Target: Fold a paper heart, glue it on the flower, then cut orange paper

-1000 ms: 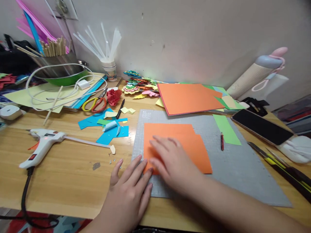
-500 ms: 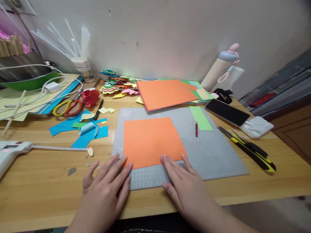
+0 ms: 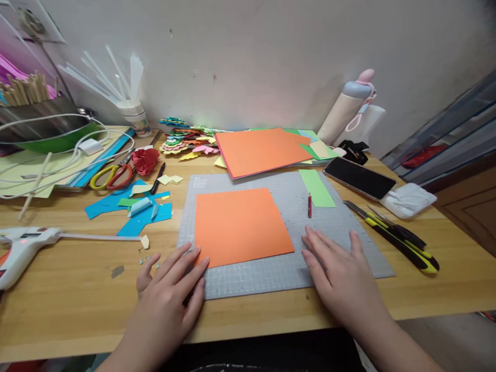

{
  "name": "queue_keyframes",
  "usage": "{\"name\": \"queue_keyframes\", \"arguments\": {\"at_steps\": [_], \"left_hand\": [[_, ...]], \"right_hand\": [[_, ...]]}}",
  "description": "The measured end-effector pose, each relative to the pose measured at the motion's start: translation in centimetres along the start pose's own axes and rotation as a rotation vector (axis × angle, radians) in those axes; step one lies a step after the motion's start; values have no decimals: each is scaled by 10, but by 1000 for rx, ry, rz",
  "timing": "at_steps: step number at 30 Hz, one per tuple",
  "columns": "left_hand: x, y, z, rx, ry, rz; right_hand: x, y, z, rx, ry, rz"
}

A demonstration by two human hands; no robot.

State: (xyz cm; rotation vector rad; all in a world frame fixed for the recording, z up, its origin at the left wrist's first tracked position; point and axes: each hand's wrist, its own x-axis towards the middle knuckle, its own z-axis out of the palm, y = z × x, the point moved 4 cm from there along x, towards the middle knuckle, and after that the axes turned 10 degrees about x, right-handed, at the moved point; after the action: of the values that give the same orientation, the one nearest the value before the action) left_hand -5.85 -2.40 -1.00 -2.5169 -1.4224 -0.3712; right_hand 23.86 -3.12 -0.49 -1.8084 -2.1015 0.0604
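An orange paper sheet (image 3: pixel 240 225) lies flat on a grey cutting mat (image 3: pixel 341 227). My left hand (image 3: pixel 172 292) is open, its fingertips resting on the sheet's near left corner and the mat edge. To the right of the sheet, my right hand (image 3: pixel 341 274) lies open and flat on the mat, apart from the paper. A small red pencil (image 3: pixel 309 205) lies on the mat just beyond my right hand.
Yellow-black utility knives (image 3: pixel 395 238), a phone (image 3: pixel 360 177) and a bottle (image 3: pixel 344 106) sit at the right. A stack of orange paper (image 3: pixel 259 150) lies behind the mat. Scissors (image 3: pixel 110 175), blue scraps (image 3: pixel 143 214) and a glue gun (image 3: pixel 23 245) are at the left.
The folded orange paper now lies as one flat sheet. My right hand slid off it to the right onto the bare mat. The left hand stayed at the near left corner.
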Motion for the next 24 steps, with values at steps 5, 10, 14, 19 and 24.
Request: {"name": "queue_keyframes", "arguments": {"at_steps": [5,10,14,19,24], "left_hand": [[0,1,0,4,-8,-29],[2,2,-4,-20,-1,-36],[2,2,-4,-12,-11,-38],[0,1,-2,-20,1,-44],[7,3,-9,-26,-9,-42]], "right_hand": [[16,-45,25,94,-193,-189],[2,-94,35,434,-500,-427],[-12,-110,15,937,-708,-620],[9,-83,11,823,-300,-294],[26,-71,25,416,-326,-360]]}}
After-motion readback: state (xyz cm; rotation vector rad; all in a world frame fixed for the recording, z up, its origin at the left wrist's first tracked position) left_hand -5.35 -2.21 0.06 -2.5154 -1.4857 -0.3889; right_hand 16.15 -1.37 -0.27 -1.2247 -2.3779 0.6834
